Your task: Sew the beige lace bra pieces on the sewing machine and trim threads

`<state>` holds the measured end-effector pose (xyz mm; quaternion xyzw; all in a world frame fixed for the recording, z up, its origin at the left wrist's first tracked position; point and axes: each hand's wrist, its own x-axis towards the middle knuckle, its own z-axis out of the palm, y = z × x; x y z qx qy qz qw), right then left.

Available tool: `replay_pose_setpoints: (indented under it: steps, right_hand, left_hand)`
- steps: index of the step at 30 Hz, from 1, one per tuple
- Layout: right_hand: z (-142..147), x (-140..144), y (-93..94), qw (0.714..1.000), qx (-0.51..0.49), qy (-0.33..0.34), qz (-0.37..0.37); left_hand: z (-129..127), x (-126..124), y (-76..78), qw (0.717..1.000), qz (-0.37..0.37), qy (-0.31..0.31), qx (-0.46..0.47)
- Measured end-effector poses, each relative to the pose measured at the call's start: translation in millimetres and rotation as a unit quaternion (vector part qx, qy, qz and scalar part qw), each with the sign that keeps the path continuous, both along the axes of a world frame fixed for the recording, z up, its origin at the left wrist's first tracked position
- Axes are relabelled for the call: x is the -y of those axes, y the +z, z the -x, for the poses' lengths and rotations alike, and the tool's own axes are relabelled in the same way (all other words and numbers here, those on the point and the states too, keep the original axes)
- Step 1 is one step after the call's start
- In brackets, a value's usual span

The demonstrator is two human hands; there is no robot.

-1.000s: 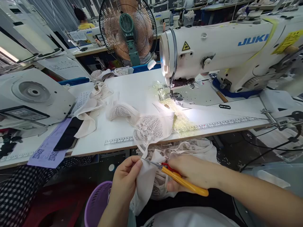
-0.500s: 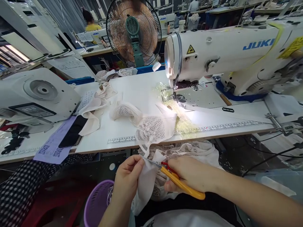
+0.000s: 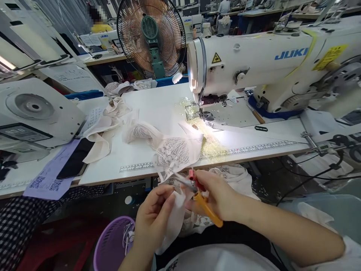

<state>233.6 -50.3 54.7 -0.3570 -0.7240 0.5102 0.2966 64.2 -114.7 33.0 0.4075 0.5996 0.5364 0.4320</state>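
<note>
Below the counter's (image 3: 146, 113) front edge, the left hand (image 3: 153, 218) pinches 1 cream fabric piece (image 3: 173, 222), fingers closed on it. The right hand (image 3: 217, 194) grips 1 pair of yellow thread snips (image 3: 204, 205), fingers wrapped around them, blades at the fabric. 1 lace garment (image 3: 172, 152) overhangs that edge.

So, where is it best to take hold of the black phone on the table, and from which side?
Probably by its long edges, coming from above. The phone lies flat, face up, resting on the purple paper sheet, its near end towards the table edge. The beige fabric touches its far end, so the near half looks freer.
</note>
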Motion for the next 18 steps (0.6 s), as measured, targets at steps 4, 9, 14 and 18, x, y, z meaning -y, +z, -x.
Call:
replay_pose_setpoints:
  steps: [4, 9, 14, 18]
  right_hand:
    - [15, 4, -7.9, 0.998, 0.016, 0.011, 0.067]
    - [-3, 5, -0.9, 0.997, 0.062, 0.032, 0.034]
    - [-58, 7, 9.7, 0.992, 0.059, -0.068, -0.089]
    - [-91, 15, 5.4, 0.985, 0.090, -0.124, -0.079]
  left_hand:
    - [-16, 4, 9.6, 0.999, -0.007, -0.048, -0.010]
    - [-7, -1, 10.2, 0.962, -0.036, -0.199, -0.186]
    - [20, -4, -0.1, 0.854, -0.099, -0.267, -0.434]
    - [31, -3, -5.9, 0.804, -0.115, -0.284, -0.510]
